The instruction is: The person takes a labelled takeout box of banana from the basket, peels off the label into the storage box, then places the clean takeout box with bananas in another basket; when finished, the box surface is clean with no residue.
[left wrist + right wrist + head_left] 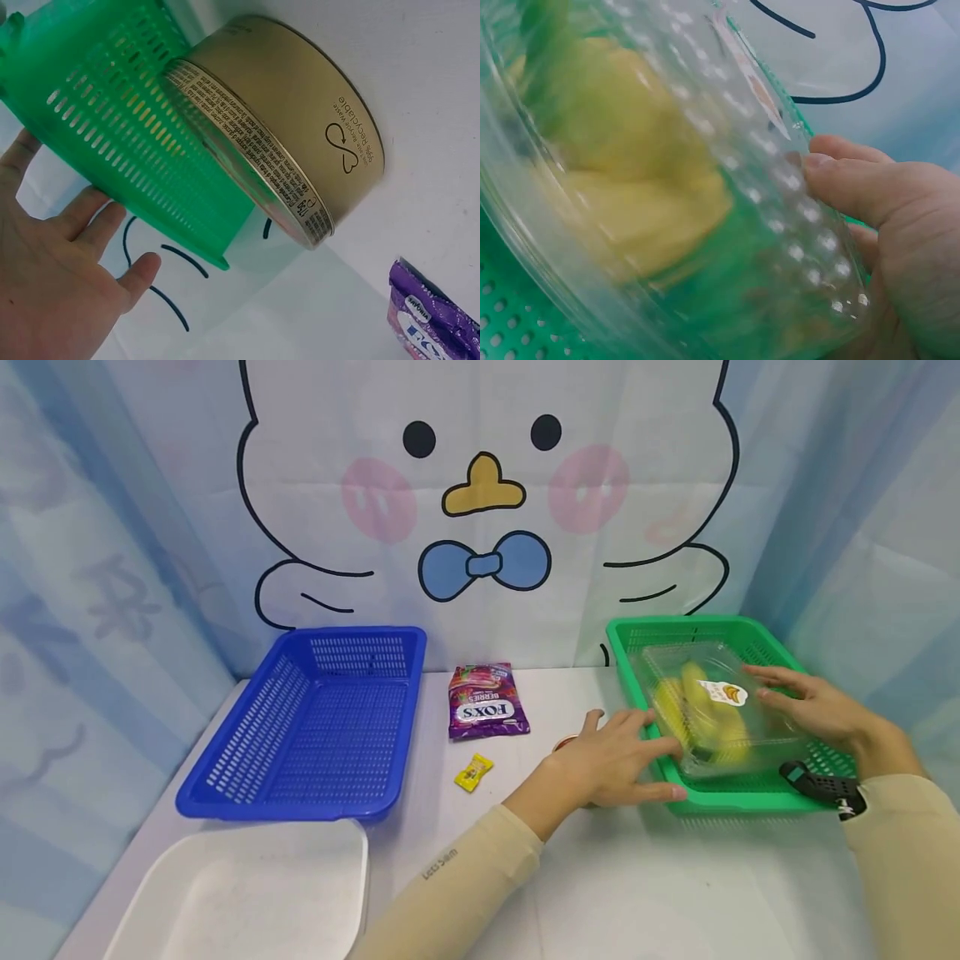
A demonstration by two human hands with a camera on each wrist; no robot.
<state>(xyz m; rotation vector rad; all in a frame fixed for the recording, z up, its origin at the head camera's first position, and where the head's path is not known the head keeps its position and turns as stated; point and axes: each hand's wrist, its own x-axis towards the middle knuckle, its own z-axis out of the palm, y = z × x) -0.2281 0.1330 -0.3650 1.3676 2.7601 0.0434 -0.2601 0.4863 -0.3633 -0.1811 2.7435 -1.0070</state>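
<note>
A clear plastic box of bananas (701, 714), with a white banana label on its lid, sits tilted within the green basket (723, 802). My right hand (821, 706) grips the box along its right edge; in the right wrist view the box (645, 165) is blurred. At the basket's left rim is my left hand (607, 760), its fingers spread and fairly straight, fingertips right at the rim. Under that hand, mostly hidden in the head view, a round gold tin (292, 97) stands beside the basket.
Left of the tin lie a purple bag of Fox's Berries candy (486, 702) and a small yellow wrapped candy (473, 772). A blue basket (300, 743) stands at the left, with a white tub (255, 893) in front. A printed curtain rises behind the table.
</note>
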